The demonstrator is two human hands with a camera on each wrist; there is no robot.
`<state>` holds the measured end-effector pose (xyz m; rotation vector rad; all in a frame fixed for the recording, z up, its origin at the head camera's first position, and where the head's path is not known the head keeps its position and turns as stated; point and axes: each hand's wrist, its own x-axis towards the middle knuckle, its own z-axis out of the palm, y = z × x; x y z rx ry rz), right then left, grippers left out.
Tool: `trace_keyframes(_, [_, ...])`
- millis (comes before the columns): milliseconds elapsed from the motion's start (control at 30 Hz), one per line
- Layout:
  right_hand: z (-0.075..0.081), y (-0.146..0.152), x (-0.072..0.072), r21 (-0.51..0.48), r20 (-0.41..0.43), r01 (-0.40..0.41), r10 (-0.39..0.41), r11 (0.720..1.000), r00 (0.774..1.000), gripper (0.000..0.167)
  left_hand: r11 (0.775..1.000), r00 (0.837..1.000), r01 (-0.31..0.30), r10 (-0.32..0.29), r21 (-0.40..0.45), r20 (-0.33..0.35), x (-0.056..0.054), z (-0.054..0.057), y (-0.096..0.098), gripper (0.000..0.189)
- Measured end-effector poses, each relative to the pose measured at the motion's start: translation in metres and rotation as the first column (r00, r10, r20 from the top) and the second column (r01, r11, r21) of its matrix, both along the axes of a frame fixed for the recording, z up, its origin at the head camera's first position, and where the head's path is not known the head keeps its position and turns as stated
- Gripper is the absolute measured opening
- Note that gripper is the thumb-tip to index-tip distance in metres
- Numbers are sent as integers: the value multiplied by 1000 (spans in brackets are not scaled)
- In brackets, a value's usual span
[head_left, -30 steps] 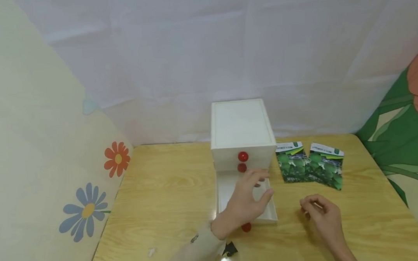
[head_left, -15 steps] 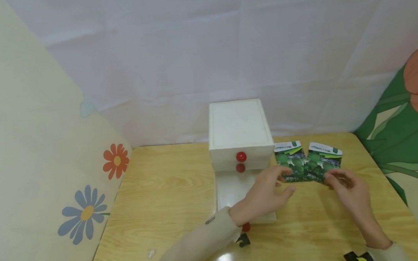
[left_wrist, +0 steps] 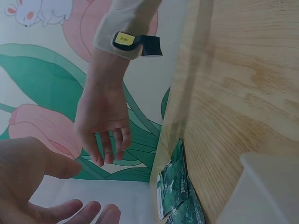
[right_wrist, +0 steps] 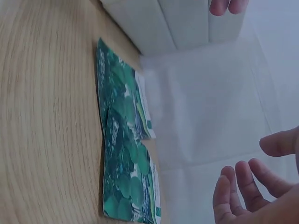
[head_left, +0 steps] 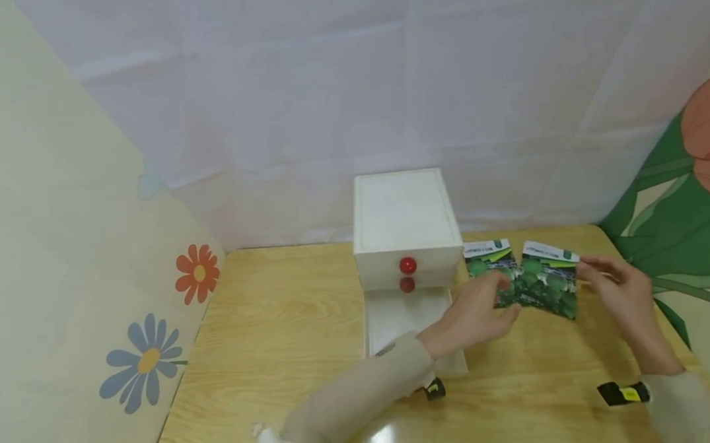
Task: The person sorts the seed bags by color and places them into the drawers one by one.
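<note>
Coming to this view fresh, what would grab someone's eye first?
Probably the two red knobs, one above the other on the front of the white drawer unit, with an open drawer below. Next, the overlapping green printed packets on the table to its right, with the left hand and right hand near them.

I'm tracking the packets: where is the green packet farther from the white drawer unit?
In the head view, the farther green packet lies right of centre on the wooden table, between the other packet and the right hand.
</note>
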<state>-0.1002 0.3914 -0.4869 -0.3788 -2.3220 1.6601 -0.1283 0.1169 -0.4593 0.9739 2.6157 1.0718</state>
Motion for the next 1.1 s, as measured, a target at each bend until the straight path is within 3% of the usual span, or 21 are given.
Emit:
trace_keyframes(300, [-10, 18, -21, 208, 67, -3, -11, 978, 998, 18, 1000, 995, -28, 29, -9, 91, -12, -6, 19, 46])
trace_keyframes(467, [-17, 30, -34, 240, 146, -42, 6, 970, 989, 36, 998, 987, -63, 67, -30, 148, -15, -13, 29, 47])
trace_keyframes(700, [-24, 44, -37, 269, 161, -72, 29, 961, 987, 36, 988, 979, -102, 120, -114, 167, -10, -25, 51, 47])
trace_keyframes(900, [-20, 49, -47, 370, 190, -112, 42, 922, 981, 61, 982, 972, -131, 154, -138, 179, -12, -29, 65, 48])
trace_keyframes(1000, [-21, 52, -56, 439, 189, -158, 81, 884, 979, 63, 976, 956, -164, 193, -140, 222, -13, -32, 69, 47])
trace_keyframes(1100, [-24, 57, -67, 480, 198, -205, 122, 853, 973, 62, 976, 917, -192, 215, -99, 335, -11, -35, 73, 46])
